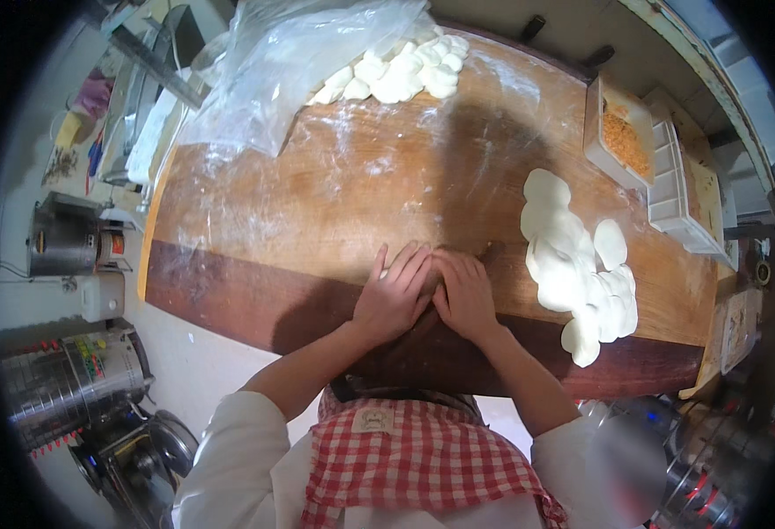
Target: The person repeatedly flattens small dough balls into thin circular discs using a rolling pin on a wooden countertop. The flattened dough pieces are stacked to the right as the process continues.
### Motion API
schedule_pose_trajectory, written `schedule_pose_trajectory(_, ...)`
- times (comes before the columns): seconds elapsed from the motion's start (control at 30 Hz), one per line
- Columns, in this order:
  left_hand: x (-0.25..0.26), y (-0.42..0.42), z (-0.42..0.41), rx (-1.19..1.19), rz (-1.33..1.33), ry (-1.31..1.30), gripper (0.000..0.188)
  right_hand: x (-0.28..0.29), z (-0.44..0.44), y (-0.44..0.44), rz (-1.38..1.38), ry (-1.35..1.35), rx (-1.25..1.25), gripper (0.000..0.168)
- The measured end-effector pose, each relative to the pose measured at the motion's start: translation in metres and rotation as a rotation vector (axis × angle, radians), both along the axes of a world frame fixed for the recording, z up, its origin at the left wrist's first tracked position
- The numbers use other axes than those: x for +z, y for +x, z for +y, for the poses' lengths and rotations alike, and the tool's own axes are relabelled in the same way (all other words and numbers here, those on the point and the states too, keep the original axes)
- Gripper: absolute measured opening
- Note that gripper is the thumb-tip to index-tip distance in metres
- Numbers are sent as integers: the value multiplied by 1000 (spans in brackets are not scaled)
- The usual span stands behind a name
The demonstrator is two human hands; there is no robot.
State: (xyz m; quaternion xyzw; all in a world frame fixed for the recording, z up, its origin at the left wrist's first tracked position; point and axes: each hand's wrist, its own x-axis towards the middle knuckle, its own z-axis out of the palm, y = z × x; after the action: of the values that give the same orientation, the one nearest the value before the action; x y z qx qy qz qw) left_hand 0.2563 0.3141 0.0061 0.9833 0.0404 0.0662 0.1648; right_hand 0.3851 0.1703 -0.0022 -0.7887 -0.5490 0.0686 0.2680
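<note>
My left hand (393,294) lies palm down near the front of a floured wooden work table (334,198). A bit of white dough (384,272) shows at its thumb side or fingers, mostly covered. Touching it at the fingertips, my right hand (463,291) is also palm down, fingers bent together. Past its fingers a short brown wooden end (492,251) sticks out, perhaps of a rolling pin; the hand hides the rest. To the right, flat round dough wrappers (563,258) overlap in a long pile. Small dough pieces (401,76) are heaped at the back.
A clear plastic sheet (255,79) partly covers the dough heap. At the right edge stand a white container of orange filling (625,142) and a white plastic crate (682,198). Metal pots (67,238) and a steel drum-shaped appliance (77,377) are on the left.
</note>
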Motion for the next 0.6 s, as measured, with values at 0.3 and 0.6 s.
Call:
schedule_pose_trajectory(0.3, -3, -26, 31, 228, -65, -493, 28, 5, 84, 0, -154, -95, 40, 52)
schedule_pose_trajectory(0.6, 10, -65, 14, 387, 135, -694, 19, 14, 45, -34, -123, -69, 113, 54)
